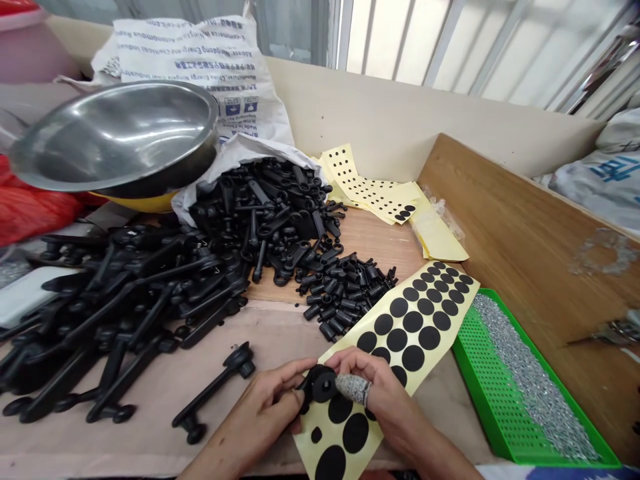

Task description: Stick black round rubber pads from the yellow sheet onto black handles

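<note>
My left hand [273, 403] is closed around a black plastic part with a round end [325, 384], held just above a pale yellow sheet of round black stickers [420, 319]. The round face has a small square opening at its middle. My right hand [377, 390] is closed at that same face, its grey-wrapped thumb pressing the edge; whether a sticker lies under the thumb I cannot make out. A small black piece [317, 435] sits on the sheet below. Left of my left hand lies a black crank-like arm [215, 390] with round ends.
Black arms [120, 307] are heaped at left; more parts spill from a white sack [265, 207]. Small black cylinders [345, 293] lie ahead. A steel bowl [120, 133] stands back left. A green tray [480, 380] of small metal pieces is at right, beside a wooden board [525, 220].
</note>
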The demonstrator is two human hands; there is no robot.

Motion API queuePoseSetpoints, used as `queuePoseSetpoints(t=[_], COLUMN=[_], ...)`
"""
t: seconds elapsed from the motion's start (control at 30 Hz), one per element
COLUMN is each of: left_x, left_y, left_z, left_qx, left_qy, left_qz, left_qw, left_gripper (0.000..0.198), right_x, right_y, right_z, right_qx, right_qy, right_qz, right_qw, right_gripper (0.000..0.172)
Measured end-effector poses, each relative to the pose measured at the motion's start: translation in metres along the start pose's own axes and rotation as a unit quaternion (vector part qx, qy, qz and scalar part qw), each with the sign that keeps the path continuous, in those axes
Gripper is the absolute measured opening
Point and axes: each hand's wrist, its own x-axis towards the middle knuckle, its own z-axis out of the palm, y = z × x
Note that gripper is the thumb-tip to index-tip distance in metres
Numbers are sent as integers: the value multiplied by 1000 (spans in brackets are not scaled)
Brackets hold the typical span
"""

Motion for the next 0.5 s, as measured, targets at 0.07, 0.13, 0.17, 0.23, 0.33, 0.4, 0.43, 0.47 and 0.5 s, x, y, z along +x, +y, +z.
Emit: queuePoseSetpoints(t=[0.07, 0.13, 0.17, 0.23, 0.33, 0.4, 0.43, 0.47, 0.5], left_x=[0, 1, 1, 1, 0, -1, -1, -2, -2], left_y=[0, -2, -2, -4, -3, -1, 0, 2, 3], left_z=[0, -1, -1, -3, -3, -3, -3, -3, -3], left_qx=[5, 17, 23, 33, 51, 71, 84, 96, 108], left_qy=[-2, -1, 0, 2, 8, 16, 20, 23, 26], left_qz=[6, 11, 14, 17, 18, 17, 16, 14, 13], left_qw=[1000, 1000, 1000, 999, 999, 997, 996, 995, 994], left_gripper=[44, 44, 43, 43, 44, 45, 46, 46, 45], right_x=[0, -1, -1, -1, -1, -1, -1, -1, -1], right_y=[0, 1, 1, 0, 0, 0, 0, 0, 1], right_z=[0, -1, -1, -1, 0, 1, 1, 0, 0], right_qx=[-2, 0, 2, 5, 11, 17, 19, 22, 23], right_qy=[-2, -1, 1, 4, 9, 9, 8, 8, 8], right_qz=[1, 2, 2, 4, 9, 9, 8, 5, 3], right_qw=[1000, 1000, 1000, 1000, 1000, 1000, 1000, 1000, 1000], right_gripper=[26, 25, 25, 24, 25, 25, 25, 24, 24])
